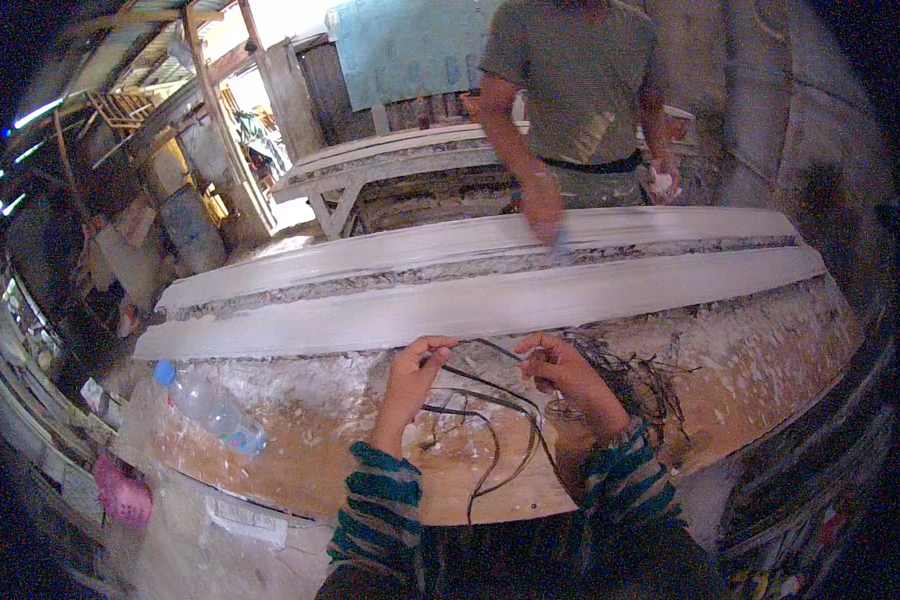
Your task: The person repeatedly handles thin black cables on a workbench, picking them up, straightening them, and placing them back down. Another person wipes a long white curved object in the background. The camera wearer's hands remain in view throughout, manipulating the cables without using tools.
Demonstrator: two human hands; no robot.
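Between my two hands runs a thin dark strip (495,348), arched slightly above the worktable. My left hand (416,375) is closed, pinching the strip between thumb and fingers. My right hand (562,368) pinches it on the other side, fingers curled. Loose lengths of the strip (530,440) hang below in loops down to the table's near edge. A tangled heap of thin dark strands (645,385) lies on the table just beyond and right of my right wrist. Whether the strip joins that heap I cannot tell.
Two long white-coated boards (390,310) lie across the stained wooden table (760,370). A clear plastic bottle with a blue cap (210,408) lies at the left. Across the table a person (580,90) works, one hand blurred over the far board. A pink container (123,490) stands lower left.
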